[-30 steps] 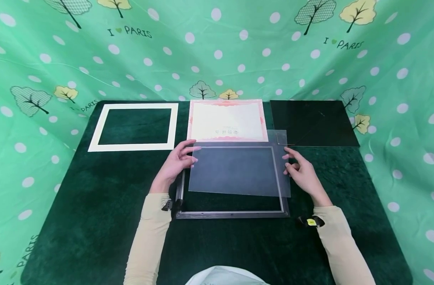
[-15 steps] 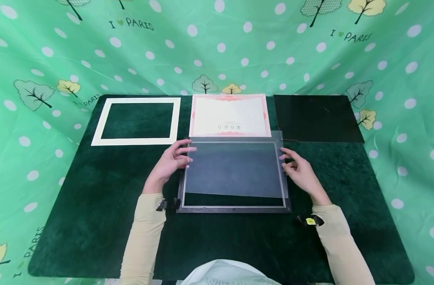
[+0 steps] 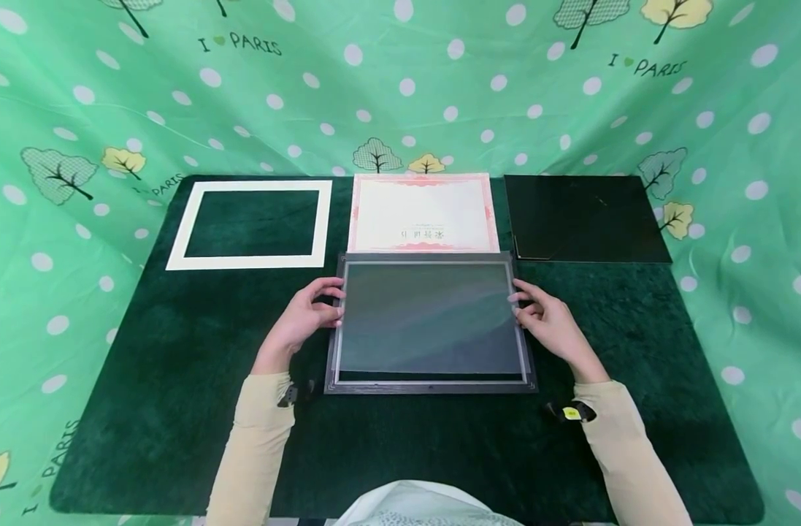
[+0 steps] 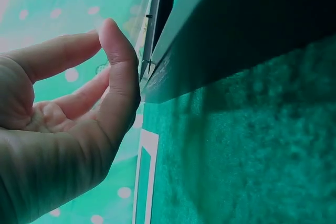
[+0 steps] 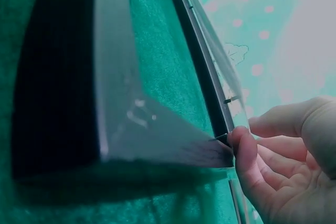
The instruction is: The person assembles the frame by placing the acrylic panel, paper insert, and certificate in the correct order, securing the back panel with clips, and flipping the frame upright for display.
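A clear sheet (image 3: pixel 426 321) lies over the opening of a dark picture frame (image 3: pixel 430 389), its near edge slightly short of the frame's near inner edge. My left hand (image 3: pixel 304 318) pinches the sheet's left edge, and its fingertips also reach the frame's left side. At the opposite edge my right hand (image 3: pixel 547 321) pinches the sheet between thumb and fingers. In the right wrist view the sheet's edge (image 5: pixel 218 45) stands a little apart from the frame. The left wrist view has the thumb and a finger meeting close to the frame's corner (image 4: pixel 163 85).
Behind the frame lies a pink-bordered certificate (image 3: pixel 423 212), touching or nearly touching it. A white mat border (image 3: pixel 245 262) is at the back left, a black backing board (image 3: pixel 587 219) at the back right. Dark green cloth (image 3: pixel 177 409) covers the table, with a polka-dot curtain (image 3: pixel 400 66) behind.
Both hands have brought the clear sheet toward the body and lower. It no longer overlaps the certificate and now sits within the frame's outline.
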`<state>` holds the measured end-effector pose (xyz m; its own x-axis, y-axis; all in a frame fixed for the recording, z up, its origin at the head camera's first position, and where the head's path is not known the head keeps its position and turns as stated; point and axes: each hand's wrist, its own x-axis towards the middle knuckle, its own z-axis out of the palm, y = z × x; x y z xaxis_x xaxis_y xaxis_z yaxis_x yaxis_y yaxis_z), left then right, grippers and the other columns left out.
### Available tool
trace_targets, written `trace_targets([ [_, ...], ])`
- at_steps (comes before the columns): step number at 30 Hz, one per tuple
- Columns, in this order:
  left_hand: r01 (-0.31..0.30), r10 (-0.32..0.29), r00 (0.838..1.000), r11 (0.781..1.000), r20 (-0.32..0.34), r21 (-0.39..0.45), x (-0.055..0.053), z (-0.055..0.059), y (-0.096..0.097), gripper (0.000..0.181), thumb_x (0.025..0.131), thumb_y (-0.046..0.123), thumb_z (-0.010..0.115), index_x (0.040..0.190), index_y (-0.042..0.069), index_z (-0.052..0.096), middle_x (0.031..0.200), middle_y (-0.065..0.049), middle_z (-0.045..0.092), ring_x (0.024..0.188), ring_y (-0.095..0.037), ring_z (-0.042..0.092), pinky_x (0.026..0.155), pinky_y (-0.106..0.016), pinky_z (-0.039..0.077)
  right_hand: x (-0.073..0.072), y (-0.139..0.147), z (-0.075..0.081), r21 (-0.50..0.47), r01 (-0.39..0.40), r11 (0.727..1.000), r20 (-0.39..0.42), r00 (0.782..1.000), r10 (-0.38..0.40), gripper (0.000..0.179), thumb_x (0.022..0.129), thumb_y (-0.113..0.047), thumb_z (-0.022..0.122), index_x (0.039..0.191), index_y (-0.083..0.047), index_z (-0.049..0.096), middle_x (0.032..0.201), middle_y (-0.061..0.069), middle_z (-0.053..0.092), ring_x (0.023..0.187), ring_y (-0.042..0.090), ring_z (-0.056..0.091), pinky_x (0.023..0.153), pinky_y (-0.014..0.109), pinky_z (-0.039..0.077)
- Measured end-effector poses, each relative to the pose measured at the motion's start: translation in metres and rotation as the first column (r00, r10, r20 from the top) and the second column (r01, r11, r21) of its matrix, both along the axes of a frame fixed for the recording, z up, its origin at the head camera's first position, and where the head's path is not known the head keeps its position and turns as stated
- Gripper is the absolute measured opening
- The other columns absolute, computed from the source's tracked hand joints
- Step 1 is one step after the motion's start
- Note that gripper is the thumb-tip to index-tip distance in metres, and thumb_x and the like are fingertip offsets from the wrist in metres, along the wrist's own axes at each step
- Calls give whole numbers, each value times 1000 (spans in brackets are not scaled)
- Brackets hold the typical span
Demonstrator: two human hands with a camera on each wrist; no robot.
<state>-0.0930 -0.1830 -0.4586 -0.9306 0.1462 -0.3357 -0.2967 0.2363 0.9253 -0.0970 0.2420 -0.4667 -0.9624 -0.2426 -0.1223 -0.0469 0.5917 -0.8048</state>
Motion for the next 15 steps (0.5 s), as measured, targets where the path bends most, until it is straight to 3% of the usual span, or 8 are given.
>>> trace_targets([
  [7,-7,7,1000,1000,22,-17,10,-2,0,52,93,-2,60,141,8,44,127,-19,46,93,-31,66,80,-35,54,6,0,1,16,-9,1000,8,1000,9,52,94,0,58,144,0,41,117,21,62,80,24,64,64,27,51],
  [15,-6,6,1000,1000,4,-30,17,-1,2,45,97,6,56,141,6,45,124,-19,48,94,-30,64,78,-36,54,10,1,2,43,-29,999,-17,999,29,55,93,2,59,145,-1,40,117,21,62,80,23,64,64,27,51],
])
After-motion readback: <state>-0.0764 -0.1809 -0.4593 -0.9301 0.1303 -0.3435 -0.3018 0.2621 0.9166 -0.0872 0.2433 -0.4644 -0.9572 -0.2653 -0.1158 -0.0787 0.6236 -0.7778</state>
